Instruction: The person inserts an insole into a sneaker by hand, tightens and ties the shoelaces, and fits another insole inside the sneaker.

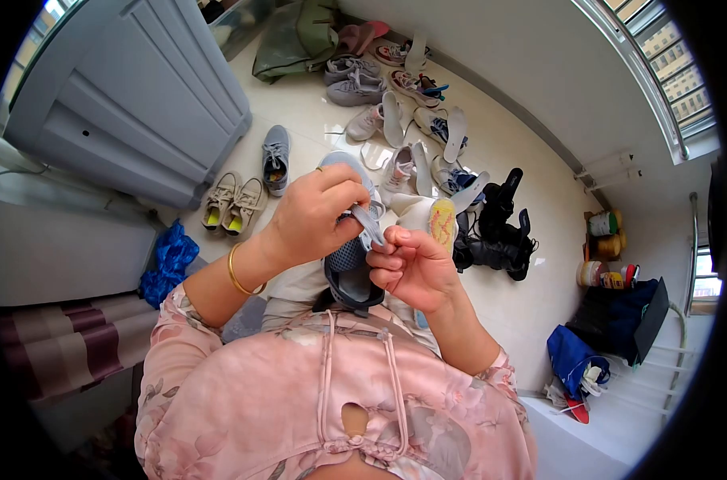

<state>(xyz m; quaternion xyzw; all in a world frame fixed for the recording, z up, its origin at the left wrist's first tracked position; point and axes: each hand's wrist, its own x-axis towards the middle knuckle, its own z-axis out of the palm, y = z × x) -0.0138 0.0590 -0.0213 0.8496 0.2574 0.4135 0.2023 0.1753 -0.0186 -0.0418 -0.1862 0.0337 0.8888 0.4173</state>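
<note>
Left hand (pixel 311 214), gold bangle (pixel 234 270) on its wrist, clamped on one end of a flat grey flexible strip (pixel 370 227); right hand (pixel 421 270) has thumb and fingers pinched at the strip's lower end. Strip sits just above a blue-grey shoe with a mesh-like, holed upper (pixel 337 264), which is at the lap, partly hidden by the hands. On the glossy pale tile floor (pixel 511 312): grey lace-up shoe (pixel 275 152) ahead of left forearm, beige lace-up pair (pixel 235 204) beside it, black footwear (pixel 491 244) off to the right.
</note>
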